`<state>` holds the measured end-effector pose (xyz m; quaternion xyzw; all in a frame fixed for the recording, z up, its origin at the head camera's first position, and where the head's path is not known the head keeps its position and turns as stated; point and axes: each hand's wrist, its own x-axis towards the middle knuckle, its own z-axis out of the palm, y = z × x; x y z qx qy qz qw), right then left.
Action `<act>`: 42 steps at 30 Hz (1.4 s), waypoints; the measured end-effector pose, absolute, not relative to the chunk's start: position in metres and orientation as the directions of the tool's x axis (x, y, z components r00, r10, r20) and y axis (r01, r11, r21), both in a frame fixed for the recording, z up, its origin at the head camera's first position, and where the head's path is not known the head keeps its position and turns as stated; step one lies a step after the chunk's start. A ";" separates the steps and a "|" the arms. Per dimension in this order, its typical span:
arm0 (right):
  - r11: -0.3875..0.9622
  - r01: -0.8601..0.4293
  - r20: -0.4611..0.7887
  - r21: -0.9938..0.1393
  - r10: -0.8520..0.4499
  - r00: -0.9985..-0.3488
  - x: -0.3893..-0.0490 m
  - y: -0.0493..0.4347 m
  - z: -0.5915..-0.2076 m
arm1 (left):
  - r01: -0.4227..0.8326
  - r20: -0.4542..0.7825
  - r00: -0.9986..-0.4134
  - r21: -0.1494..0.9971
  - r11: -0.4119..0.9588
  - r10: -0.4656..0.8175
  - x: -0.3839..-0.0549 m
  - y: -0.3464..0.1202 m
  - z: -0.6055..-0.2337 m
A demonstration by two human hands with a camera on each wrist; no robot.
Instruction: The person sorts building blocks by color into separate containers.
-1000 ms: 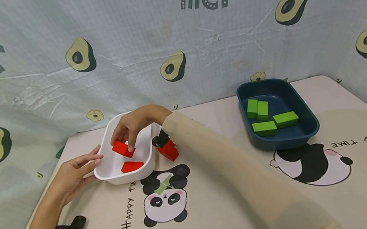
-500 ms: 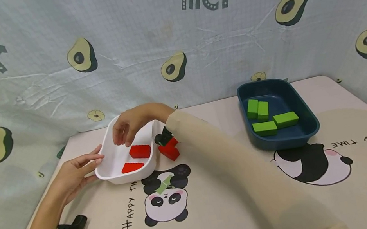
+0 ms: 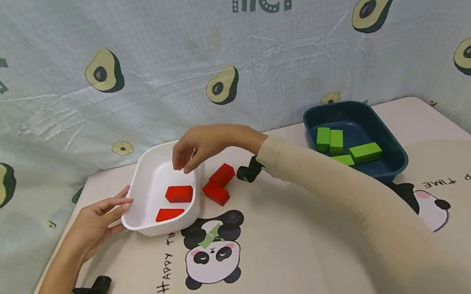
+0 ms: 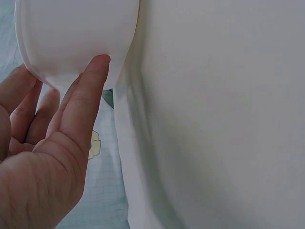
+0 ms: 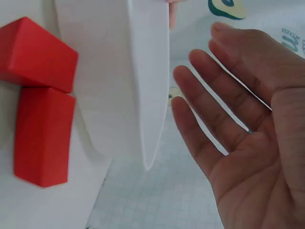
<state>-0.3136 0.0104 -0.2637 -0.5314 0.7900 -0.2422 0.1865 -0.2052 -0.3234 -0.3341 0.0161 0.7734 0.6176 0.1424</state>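
Observation:
In the head view my left hand [image 3: 98, 221] touches the left wall of a white plastic bin [image 3: 142, 196] with extended fingers. The left wrist view shows its fingertips against the bin's outer wall and rim. My right hand [image 3: 199, 147] hovers over the bin's far right edge, fingers loosely bent and nothing in them. Inside the bin lie a red block [image 3: 179, 194] and a second red block [image 3: 170, 213], nearer the front. Right outside it, one red block [image 3: 216, 193] rests against another red block [image 3: 222, 175] on the table; both show in the right wrist view.
A dark blue bin [image 3: 351, 112] stands at the back right with several green blocks [image 3: 365, 153] inside, its front partly covered by my right sleeve. A panda-printed cloth [image 3: 280, 262] covers the table. Behind it hangs an avocado-print curtain [image 3: 174, 105].
My right hand lets go of a red block inside the white bin, then lifts and moves right, uncovering the two blocks outside. The left hand stays at the bin.

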 end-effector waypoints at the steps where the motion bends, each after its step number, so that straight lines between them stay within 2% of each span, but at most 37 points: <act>1: 0.319 -0.757 -0.029 -0.571 -0.929 -0.370 -0.311 0.016 -0.264 | -0.153 -0.204 -0.959 0.958 0.243 0.198 -0.205 -0.324 -0.334; 15: 0.333 -0.742 -0.032 -0.581 -0.921 -0.388 -0.277 0.060 -0.293 | -0.156 -0.203 -0.958 0.962 0.223 0.201 -0.203 -0.325 -0.336; 22: 0.386 -0.752 -0.037 -0.535 -0.899 -0.436 -0.276 0.067 -0.304 | -0.138 -0.181 -0.959 0.970 0.199 0.216 -0.205 -0.325 -0.334; 32: 0.384 -0.779 -0.010 -0.496 -0.899 -0.437 -0.282 0.065 -0.318 | -0.150 -0.192 -0.959 0.968 0.203 0.209 -0.205 -0.326 -0.335; 42: 0.465 -0.801 -0.136 -0.379 -0.883 -0.448 -0.290 0.048 -0.327 | -0.153 -0.201 -0.959 0.960 0.235 0.198 -0.207 -0.323 -0.336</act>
